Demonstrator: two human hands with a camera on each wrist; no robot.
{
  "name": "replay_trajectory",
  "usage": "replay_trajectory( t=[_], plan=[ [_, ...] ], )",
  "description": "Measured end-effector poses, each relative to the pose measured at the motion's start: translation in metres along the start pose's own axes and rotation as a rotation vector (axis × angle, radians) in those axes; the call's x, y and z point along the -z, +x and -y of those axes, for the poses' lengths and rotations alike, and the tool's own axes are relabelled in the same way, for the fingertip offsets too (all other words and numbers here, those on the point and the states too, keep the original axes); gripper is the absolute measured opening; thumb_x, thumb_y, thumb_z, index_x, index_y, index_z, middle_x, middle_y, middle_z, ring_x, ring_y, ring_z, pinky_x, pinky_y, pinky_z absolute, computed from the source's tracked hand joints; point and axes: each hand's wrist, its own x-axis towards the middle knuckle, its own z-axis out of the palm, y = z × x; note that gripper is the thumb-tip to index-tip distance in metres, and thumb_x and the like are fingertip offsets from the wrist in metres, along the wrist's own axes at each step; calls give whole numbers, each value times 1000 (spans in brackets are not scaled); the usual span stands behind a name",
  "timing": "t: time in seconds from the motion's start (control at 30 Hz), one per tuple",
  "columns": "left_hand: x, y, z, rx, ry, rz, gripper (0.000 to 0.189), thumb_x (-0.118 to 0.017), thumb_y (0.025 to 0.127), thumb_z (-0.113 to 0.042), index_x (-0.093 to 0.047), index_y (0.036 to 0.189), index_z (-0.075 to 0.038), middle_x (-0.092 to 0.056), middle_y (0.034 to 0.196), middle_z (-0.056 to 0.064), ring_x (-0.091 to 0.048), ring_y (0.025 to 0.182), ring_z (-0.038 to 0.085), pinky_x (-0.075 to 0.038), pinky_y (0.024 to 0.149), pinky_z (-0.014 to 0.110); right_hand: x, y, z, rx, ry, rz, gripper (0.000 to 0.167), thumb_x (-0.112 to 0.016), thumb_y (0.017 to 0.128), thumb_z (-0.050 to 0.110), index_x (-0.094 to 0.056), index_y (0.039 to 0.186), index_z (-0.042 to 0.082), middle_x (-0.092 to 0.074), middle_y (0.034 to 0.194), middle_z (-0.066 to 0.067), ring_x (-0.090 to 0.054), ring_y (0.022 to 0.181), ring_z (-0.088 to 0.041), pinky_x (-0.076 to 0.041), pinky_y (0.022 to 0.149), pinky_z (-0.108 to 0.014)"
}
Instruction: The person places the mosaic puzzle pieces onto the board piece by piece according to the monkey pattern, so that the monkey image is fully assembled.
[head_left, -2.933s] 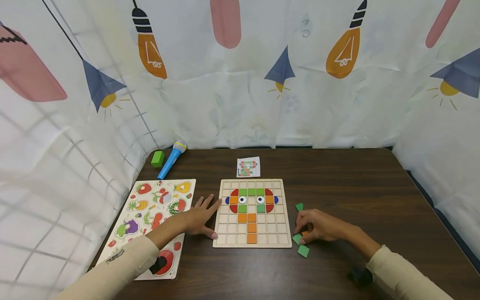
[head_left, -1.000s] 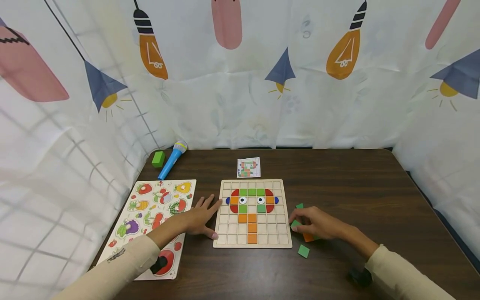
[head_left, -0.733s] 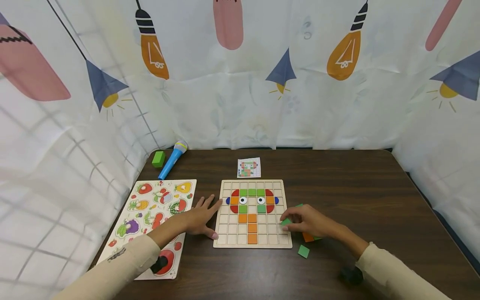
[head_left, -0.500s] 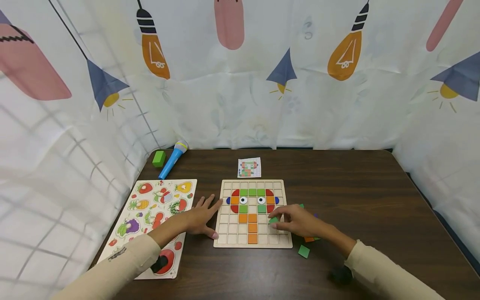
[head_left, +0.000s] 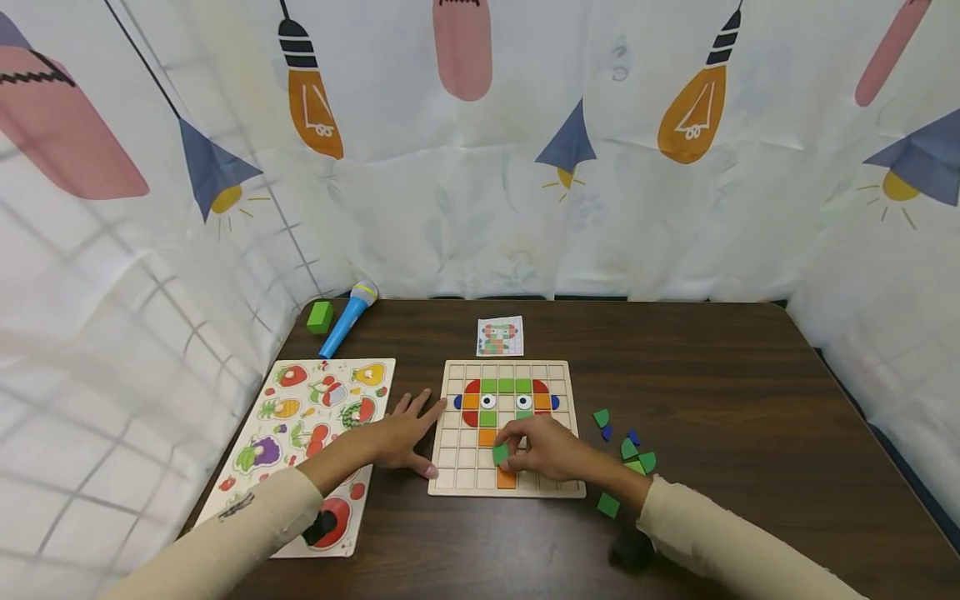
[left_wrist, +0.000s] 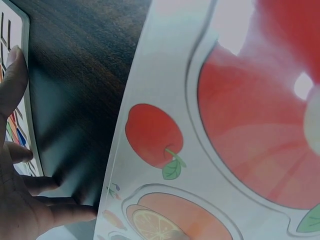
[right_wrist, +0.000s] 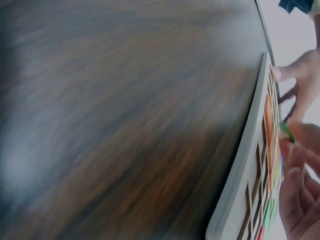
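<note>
A wooden grid board [head_left: 457, 479] lies mid-table, with red, green, orange and blue tiles and two eye tiles laid in a face-like pattern. My right hand [head_left: 547, 446] pinches a green tile [head_left: 500, 454] between thumb and fingers, low over the board's lower middle. It covers part of an orange column, whose bottom orange tile [head_left: 506, 479] shows. In the right wrist view the green tile [right_wrist: 287, 131] appears edge-on between the fingertips. My left hand [head_left: 397, 435] has its fingers spread, with fingertips and thumb at the board's left edge.
Several loose green and blue pieces lie right of the board, among them a green square [head_left: 608, 505]. A small pattern card [head_left: 500, 337] lies behind the board. To the left are a fruit puzzle board [head_left: 258, 492], a blue toy microphone [head_left: 347, 323] and a green block [head_left: 319, 317].
My right hand picked up a green tile from the loose pieces and carried it left over the board. The left hand stays at the board's edge.
</note>
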Motion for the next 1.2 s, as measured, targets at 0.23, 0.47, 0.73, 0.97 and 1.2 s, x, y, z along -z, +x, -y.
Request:
replay_trajectory(
  t=[0.23, 0.47, 0.73, 0.97, 1.2],
  plan=[
    [0, 1, -1, -5, 6, 2, 107, -80, 80, -52, -22, 160, -12, -11, 166, 25, -10, 149, 56, -30, 111, 69, -12, 9, 10, -58, -42, -59, 20, -81, 85, 19, -74, 102, 13, -60, 70, 11, -50, 65, -3, -43, 64, -21],
    [-1, 2, 0, -2, 8, -1, 107, -80, 80, -52, -22, 160, -12, -12, 166, 25, -11, 149, 56, -30, 111, 69, -17, 13, 16, -94, -97, -81, 21, -82, 84, 22, -75, 101, 12, -59, 68, 13, -51, 66, -2, -46, 67, -22],
    [-1, 2, -1, -1, 6, 4, 108, -80, 79, -53, -22, 160, -12, -11, 166, 25, -10, 149, 56, -29, 111, 70, -15, 16, 17, -125, -133, -79, 30, -84, 82, 26, -73, 106, 12, -58, 71, 13, -51, 64, -3, -45, 63, -22],
    [-1, 1, 0, 0, 6, 6, 109, -80, 79, -53, -21, 161, -13, -10, 166, 24, -10, 150, 55, -29, 111, 69, -2, 12, 14, -103, -158, -91, 21, -80, 86, 29, -76, 101, 14, -60, 73, 12, -52, 68, -4, -44, 62, -23],
    [0, 1, 1, -1, 9, 3, 109, -80, 79, -54, -21, 161, -13, -10, 166, 25, -10, 150, 55, -29, 111, 70, 18, 0, -2, -46, -134, -69, 17, -76, 90, 28, -77, 102, 15, -62, 78, 14, -51, 68, -4, -44, 62, -22]
  ],
)
